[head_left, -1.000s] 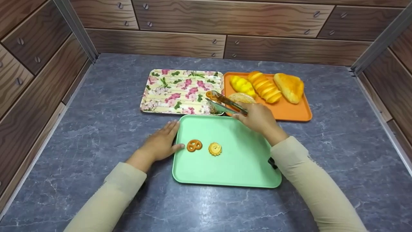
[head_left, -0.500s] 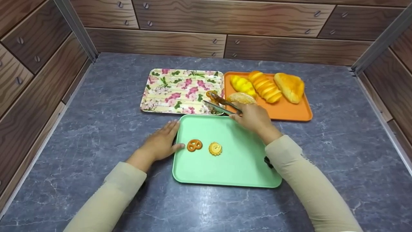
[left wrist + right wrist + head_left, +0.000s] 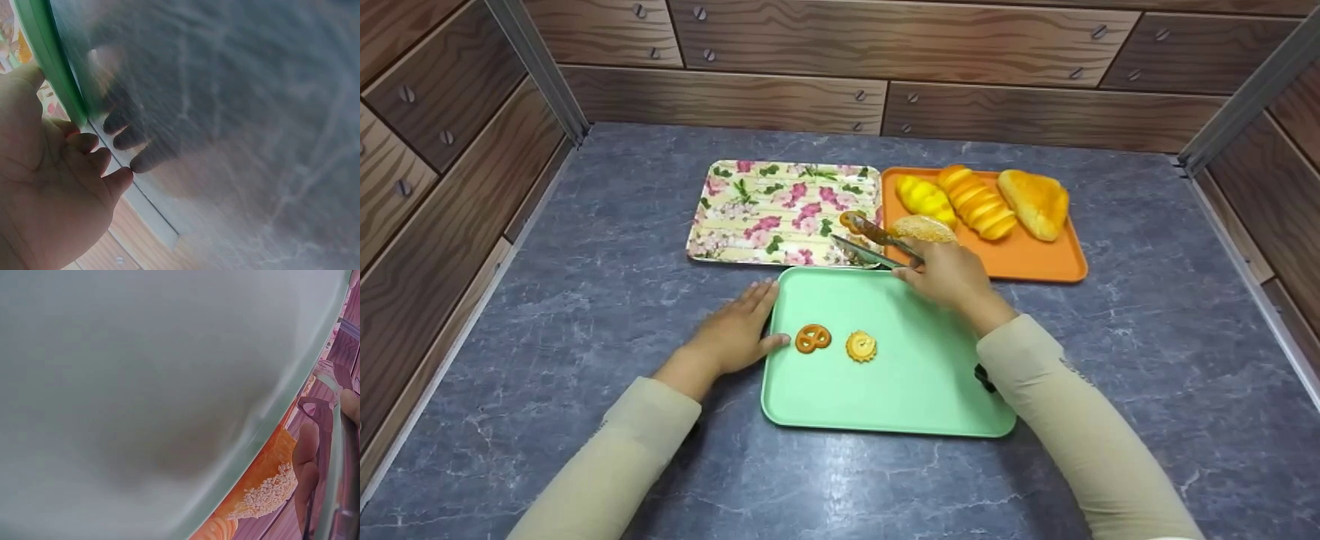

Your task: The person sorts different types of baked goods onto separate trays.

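- On the grey table [image 3: 585, 315], a green tray [image 3: 900, 397] lies nearest, a floral tray [image 3: 780, 214] and an orange tray [image 3: 1027, 262] behind it.
- The left hand [image 3: 731, 330] rests at the green tray's left edge, fingers extended.
- The right hand [image 3: 952, 276] grips tongs [image 3: 896, 241], their tips apart over the floral tray.
- At the upper tip shows a brown pretzel-like piece [image 3: 850, 220], contact unclear.

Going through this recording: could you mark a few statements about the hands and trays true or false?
1. The right hand holds tongs. True.
2. A pretzel and a round cookie lie on the green tray. True.
3. The left hand holds the round cookie. False: it touches the green tray's left edge.
4. Bread lies on the orange tray. True.
5. The floral tray lies right of the orange tray. False: it lies left of it.
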Motion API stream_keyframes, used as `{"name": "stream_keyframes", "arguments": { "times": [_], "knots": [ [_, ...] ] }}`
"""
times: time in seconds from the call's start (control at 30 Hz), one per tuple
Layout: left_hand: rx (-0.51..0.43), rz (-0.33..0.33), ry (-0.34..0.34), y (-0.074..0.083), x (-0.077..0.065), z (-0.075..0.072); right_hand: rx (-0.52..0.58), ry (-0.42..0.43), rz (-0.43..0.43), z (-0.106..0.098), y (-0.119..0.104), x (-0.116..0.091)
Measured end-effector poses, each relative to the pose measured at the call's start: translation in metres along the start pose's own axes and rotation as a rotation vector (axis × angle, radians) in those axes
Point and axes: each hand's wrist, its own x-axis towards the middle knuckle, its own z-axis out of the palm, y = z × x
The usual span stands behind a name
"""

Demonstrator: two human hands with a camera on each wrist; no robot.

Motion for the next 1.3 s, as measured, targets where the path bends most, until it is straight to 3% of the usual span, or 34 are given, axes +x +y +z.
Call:
{"name": "stream_keyframes", "arguments": {
  "times": [0.33, 0.87, 1.3],
  "knots": [
    [0.004, 0.003, 0.009, -0.001, 0.001, 0.001, 0.083, 0.008, 0.035, -0.006, 0.004, -0.006],
    [-0.008, 0.007, 0.02, 0.0, 0.0, 0.001, 0.137, 0.104, -0.17, -0.009, 0.013, -0.033],
    [-0.001, -0.011, 0.001, 0.001, -0.001, 0.0, 0.15, 0.027, -0.274, -0.008, 0.023, -0.06]
  ]
}}
